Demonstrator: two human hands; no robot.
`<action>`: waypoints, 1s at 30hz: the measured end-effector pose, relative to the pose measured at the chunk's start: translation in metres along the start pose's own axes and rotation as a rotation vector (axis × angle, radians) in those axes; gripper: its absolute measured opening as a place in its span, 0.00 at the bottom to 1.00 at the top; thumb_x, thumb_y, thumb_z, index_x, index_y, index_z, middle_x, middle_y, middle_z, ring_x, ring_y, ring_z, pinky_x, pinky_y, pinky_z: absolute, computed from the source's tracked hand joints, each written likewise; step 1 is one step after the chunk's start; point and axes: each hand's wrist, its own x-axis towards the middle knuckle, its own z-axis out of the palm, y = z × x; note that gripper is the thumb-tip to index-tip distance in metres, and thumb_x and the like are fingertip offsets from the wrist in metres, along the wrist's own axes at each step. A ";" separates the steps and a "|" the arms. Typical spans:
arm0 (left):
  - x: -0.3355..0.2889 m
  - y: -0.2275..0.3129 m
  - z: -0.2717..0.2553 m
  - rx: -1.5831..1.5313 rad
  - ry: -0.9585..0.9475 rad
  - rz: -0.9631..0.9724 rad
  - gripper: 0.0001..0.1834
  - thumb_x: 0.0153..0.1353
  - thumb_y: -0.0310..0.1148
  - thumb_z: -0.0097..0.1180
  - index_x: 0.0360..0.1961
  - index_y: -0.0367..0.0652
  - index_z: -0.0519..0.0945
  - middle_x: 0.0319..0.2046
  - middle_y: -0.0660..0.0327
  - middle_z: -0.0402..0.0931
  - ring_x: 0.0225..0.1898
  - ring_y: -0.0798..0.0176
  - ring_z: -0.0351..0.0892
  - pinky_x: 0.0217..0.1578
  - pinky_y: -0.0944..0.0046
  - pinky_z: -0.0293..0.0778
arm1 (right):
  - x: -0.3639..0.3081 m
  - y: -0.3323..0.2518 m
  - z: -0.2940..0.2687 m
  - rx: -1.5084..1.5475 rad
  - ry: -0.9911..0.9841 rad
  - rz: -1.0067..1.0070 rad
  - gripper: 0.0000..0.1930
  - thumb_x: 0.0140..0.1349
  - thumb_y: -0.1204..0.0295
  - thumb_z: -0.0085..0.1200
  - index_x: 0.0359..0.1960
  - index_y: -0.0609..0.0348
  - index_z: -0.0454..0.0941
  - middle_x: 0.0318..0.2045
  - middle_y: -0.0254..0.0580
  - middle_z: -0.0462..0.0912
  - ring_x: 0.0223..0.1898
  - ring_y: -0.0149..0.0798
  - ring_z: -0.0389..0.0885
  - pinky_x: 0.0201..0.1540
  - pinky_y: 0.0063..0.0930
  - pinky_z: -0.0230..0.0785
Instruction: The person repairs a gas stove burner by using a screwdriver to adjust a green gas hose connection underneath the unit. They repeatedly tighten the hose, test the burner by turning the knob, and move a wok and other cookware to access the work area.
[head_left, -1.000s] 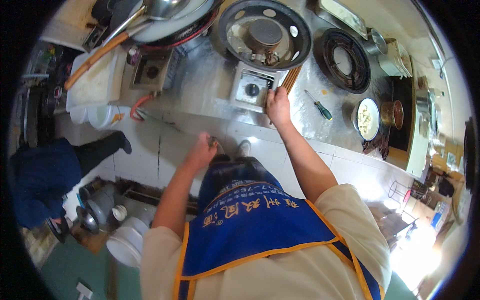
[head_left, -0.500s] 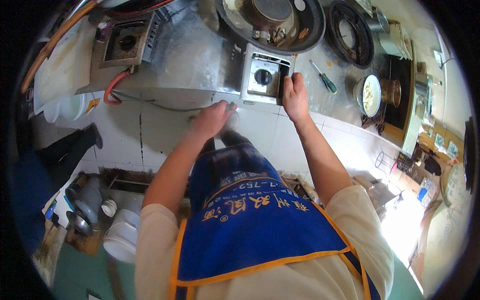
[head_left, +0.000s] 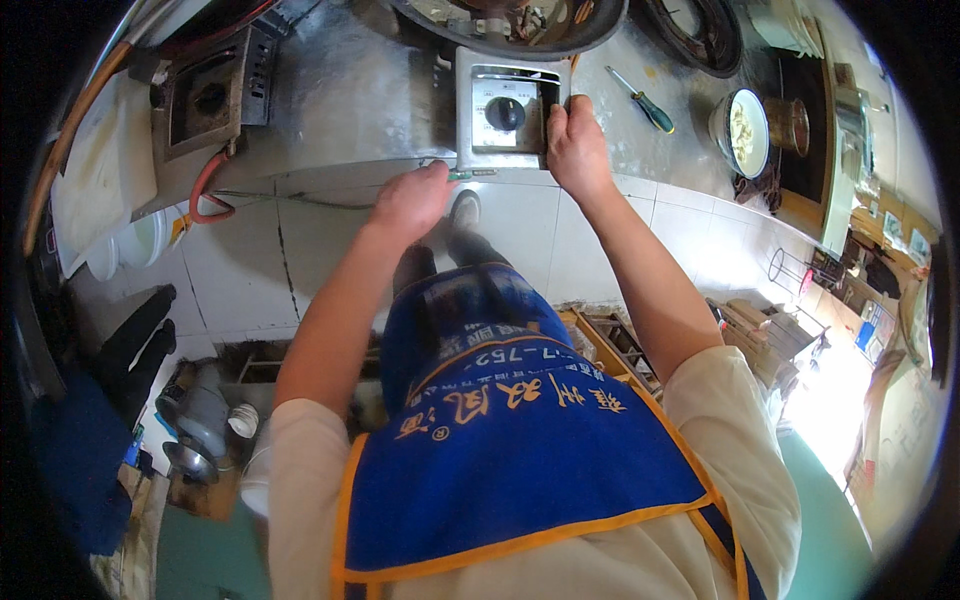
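- Stove control box, square, metal, one black knob on its face; sits at the front edge of the counter, straight ahead of the worker, just before a large round burner.
- Two bare hands at work. Right hand: thumb and fingers closed on the box's right side wall; how firmly, I cannot tell.
- Left hand: fingers drawn together around one slim green-and-metal piece, whose end pokes out by the box's lower left corner. Mostly hidden in the fist; kind unclear to me, as is whether it touches the box.
- Control boxes: two in all. Second box, grimier, stands well to the left, one red hose curving down below it.
- Burners: two, round and dark, each only partly in view; the smaller ring lies to the right.
- One screwdriver, green handle, flat on the counter right of the working hand.
- One white bowl of pale food; one brown pot just beside it.
- Surface: steel counter, scuffed, with dull shine.
- Room: pale floor tiles, dark seams; one other person in dark clothing at left; strong light at right.
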 end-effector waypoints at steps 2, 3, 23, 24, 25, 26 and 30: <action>0.000 0.007 -0.008 0.013 -0.073 -0.045 0.20 0.71 0.46 0.46 0.43 0.36 0.75 0.40 0.42 0.81 0.45 0.37 0.79 0.47 0.42 0.73 | 0.000 -0.002 0.001 0.020 0.007 0.043 0.12 0.72 0.65 0.44 0.41 0.65 0.65 0.30 0.72 0.77 0.36 0.72 0.77 0.40 0.57 0.69; 0.003 0.004 -0.001 0.021 -0.051 -0.015 0.20 0.71 0.45 0.46 0.43 0.36 0.75 0.40 0.42 0.81 0.43 0.37 0.80 0.45 0.42 0.74 | 0.000 -0.001 0.000 0.023 0.004 0.027 0.13 0.72 0.66 0.44 0.42 0.66 0.64 0.30 0.73 0.78 0.36 0.73 0.78 0.40 0.58 0.70; 0.024 0.023 -0.020 0.128 -0.335 0.078 0.21 0.71 0.45 0.45 0.49 0.38 0.77 0.44 0.40 0.80 0.46 0.36 0.79 0.48 0.45 0.75 | -0.002 0.004 0.008 0.069 0.073 0.003 0.15 0.71 0.65 0.44 0.39 0.70 0.65 0.27 0.71 0.80 0.31 0.70 0.80 0.37 0.55 0.75; 0.025 0.023 -0.018 0.147 -0.319 0.092 0.21 0.71 0.45 0.45 0.50 0.38 0.77 0.43 0.40 0.80 0.46 0.35 0.79 0.48 0.45 0.75 | -0.002 0.004 0.009 0.075 0.079 0.001 0.15 0.71 0.65 0.44 0.38 0.70 0.65 0.27 0.72 0.80 0.32 0.70 0.80 0.37 0.55 0.75; 0.025 0.020 -0.015 0.165 -0.302 0.105 0.21 0.72 0.45 0.44 0.50 0.38 0.77 0.43 0.40 0.80 0.46 0.35 0.79 0.48 0.45 0.75 | -0.003 0.000 0.006 0.094 0.054 0.039 0.15 0.71 0.65 0.44 0.38 0.71 0.65 0.26 0.71 0.80 0.32 0.70 0.80 0.37 0.55 0.75; 0.025 0.018 -0.013 0.183 -0.285 0.118 0.21 0.72 0.46 0.44 0.51 0.39 0.77 0.43 0.40 0.80 0.46 0.35 0.79 0.48 0.44 0.75 | -0.003 -0.001 0.007 0.101 0.055 0.037 0.15 0.71 0.66 0.44 0.38 0.71 0.65 0.26 0.71 0.80 0.32 0.70 0.81 0.37 0.55 0.75; 0.025 0.017 -0.005 0.237 -0.250 0.093 0.22 0.72 0.47 0.43 0.48 0.38 0.77 0.41 0.39 0.80 0.45 0.35 0.79 0.48 0.44 0.75 | -0.004 0.001 0.010 0.103 0.061 0.031 0.16 0.71 0.66 0.43 0.38 0.72 0.65 0.26 0.70 0.80 0.32 0.70 0.81 0.38 0.55 0.75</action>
